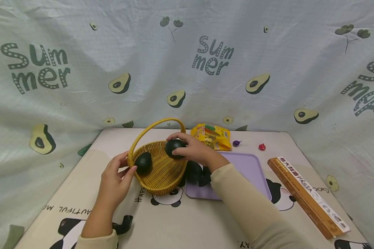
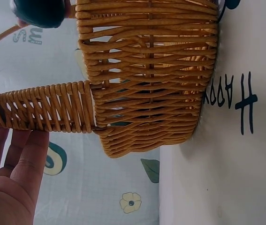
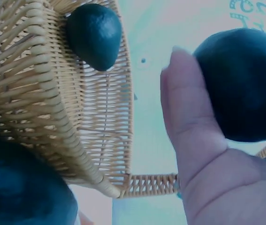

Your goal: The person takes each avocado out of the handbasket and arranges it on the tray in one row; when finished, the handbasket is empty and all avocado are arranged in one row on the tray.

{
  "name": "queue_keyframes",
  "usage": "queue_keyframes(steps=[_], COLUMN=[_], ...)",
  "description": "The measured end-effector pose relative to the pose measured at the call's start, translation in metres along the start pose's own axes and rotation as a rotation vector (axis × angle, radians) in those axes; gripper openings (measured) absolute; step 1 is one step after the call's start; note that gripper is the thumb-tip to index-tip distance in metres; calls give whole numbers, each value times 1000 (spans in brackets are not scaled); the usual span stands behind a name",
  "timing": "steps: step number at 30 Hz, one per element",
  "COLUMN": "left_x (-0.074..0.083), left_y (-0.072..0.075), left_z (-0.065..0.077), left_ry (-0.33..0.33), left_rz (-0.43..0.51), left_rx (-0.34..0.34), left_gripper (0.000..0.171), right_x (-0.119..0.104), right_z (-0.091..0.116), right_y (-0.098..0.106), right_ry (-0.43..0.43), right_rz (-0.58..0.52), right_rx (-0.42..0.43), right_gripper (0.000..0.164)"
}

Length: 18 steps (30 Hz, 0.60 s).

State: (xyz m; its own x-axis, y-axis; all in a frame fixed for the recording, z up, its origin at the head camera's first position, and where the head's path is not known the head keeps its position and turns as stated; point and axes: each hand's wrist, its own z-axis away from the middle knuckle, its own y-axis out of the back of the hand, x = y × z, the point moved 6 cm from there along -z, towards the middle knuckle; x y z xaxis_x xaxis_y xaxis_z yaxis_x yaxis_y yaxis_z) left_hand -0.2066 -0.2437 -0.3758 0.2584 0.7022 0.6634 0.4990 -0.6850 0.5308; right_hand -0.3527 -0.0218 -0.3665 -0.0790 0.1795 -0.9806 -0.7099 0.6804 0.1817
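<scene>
Backdrop: wrinkled pale sheet, avocado and "Summer" prints.
Tabletop: cream, panda-printed; golden wicker basket and flat lilac tray on it.
Left hand: gripping basket's handle.
Right hand: grasping rounded dark-green avocado just above basket rim.
Second dark-green avocado: inside basket, left side.

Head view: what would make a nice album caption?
Left grip on the handle of a wicker basket, right grip holding one dark avocado, another avocado inside.
</scene>
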Motion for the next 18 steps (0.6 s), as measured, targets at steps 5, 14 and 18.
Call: queue_keyframes(steps=[5,14,18], left_x=[0,0,0], left_y=[1,1,0], left_z=[0,-1,-1], left_ry=[-5,3,11], left_rz=[4,-3,-6], left_rx=[-1,-2,-5], left_gripper=[55,55,55], right_x=[6,14,16], right_z=[6,19,25], right_y=[6,22,34], right_ry=[26,42,44], right_rz=[-176,-108,21], right_rx=[-4,71,131], right_gripper=[39,52,52])
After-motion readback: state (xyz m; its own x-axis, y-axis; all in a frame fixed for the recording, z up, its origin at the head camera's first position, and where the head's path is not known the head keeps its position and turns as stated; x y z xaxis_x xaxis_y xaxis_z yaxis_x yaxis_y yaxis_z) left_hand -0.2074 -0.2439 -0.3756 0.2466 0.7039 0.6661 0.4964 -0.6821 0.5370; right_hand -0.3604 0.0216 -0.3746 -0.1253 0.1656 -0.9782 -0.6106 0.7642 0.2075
